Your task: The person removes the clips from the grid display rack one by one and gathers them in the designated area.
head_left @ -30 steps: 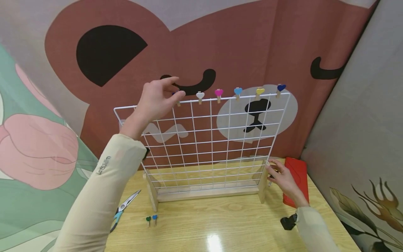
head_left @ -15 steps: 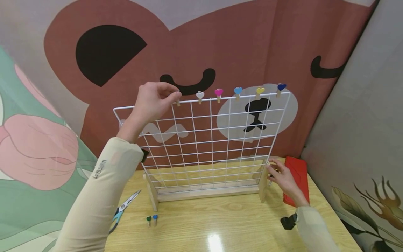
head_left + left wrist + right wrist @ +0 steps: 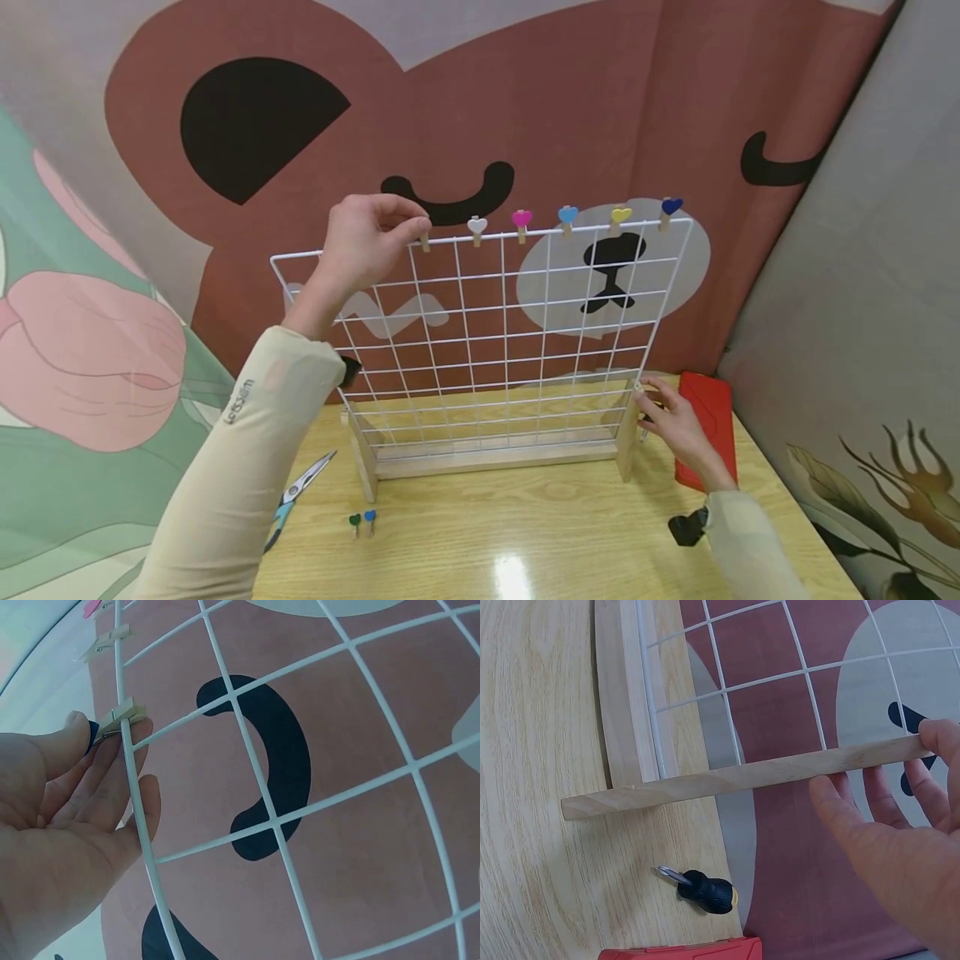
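My left hand (image 3: 363, 237) pinches a small wooden clothespin (image 3: 124, 714) on the top wire of a white wire grid rack (image 3: 504, 337). A bit of its dark blue heart (image 3: 93, 735) shows beside the thumb in the left wrist view. To its right along the top wire sit several clothespins with hearts: white (image 3: 477, 225), pink (image 3: 522, 219), light blue (image 3: 567, 215), yellow and dark blue. My right hand (image 3: 678, 425) holds the upper end of the rack's right wooden support (image 3: 742, 778), with the thumb in front and fingers behind.
Green-heart (image 3: 355, 521) and blue-heart (image 3: 370, 517) clothespins lie on the table near the front left. Left of them are scissors (image 3: 296, 496) with blue handles. A stubby screwdriver (image 3: 709, 892) and a red case (image 3: 705, 429) lie on the right. A patterned curtain hangs behind.
My left fingers, raised and spread over the clothespin a second ago, have come down and closed on it, covering its heart in the head view. My right hand stays in place.
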Demonstrator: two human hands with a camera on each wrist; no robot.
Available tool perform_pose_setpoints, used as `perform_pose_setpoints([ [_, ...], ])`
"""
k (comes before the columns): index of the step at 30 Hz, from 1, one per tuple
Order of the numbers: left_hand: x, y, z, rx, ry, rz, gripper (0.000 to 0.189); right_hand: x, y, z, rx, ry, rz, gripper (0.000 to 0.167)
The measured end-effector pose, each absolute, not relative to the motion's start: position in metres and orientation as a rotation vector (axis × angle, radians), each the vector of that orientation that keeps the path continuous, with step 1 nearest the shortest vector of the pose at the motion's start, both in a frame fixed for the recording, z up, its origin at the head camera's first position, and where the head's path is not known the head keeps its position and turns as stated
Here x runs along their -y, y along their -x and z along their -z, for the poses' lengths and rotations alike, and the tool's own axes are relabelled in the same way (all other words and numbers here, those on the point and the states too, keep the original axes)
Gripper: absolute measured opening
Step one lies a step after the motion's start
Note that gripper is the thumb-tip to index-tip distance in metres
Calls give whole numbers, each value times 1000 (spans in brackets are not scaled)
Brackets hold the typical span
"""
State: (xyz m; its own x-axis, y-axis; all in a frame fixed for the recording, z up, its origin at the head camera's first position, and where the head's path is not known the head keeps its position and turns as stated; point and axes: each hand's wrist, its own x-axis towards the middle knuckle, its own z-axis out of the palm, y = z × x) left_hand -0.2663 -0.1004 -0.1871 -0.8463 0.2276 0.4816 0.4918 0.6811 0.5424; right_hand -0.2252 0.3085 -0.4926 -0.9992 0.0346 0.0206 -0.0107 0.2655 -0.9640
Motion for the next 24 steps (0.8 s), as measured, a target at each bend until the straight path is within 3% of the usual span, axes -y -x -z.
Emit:
perform_pose_setpoints([
  [24, 103, 256, 175, 2347, 575, 1246, 20, -309, 225, 493, 2457, 18, -1888, 55],
])
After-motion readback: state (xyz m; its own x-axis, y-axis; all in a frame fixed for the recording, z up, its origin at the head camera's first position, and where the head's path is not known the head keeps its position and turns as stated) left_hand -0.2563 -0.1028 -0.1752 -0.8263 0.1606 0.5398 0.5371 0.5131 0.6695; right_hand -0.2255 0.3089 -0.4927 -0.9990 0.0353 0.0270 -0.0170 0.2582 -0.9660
